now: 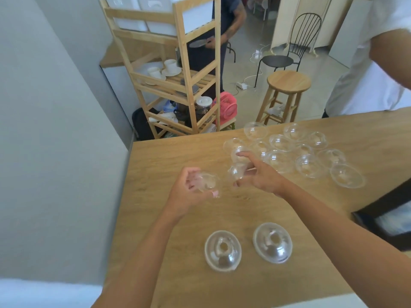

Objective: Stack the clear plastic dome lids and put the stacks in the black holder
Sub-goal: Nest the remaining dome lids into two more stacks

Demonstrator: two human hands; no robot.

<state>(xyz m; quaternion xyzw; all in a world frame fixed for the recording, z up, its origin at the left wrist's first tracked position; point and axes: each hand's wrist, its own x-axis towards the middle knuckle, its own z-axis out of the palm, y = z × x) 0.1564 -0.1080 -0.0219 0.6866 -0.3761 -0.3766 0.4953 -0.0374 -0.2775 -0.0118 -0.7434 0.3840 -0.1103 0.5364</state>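
Note:
My left hand (189,190) grips a clear dome lid (208,182) above the wooden table (178,156). My right hand (258,174) holds another clear dome lid (236,171) by its rim, a little to the right of the first. Two lid stacks stand near me, a left stack (223,250) and a right stack (272,242). Several loose dome lids (307,152) lie scattered across the far right of the table. The black holder (367,215) shows at the right edge, cut off by the frame.
A person in a white shirt (367,81) stands at the table's far right corner. Beyond the table are a wooden shelf rack (184,70), a wooden stool (287,85), a black chair (289,54) and another person. A grey wall (55,130) runs along the left.

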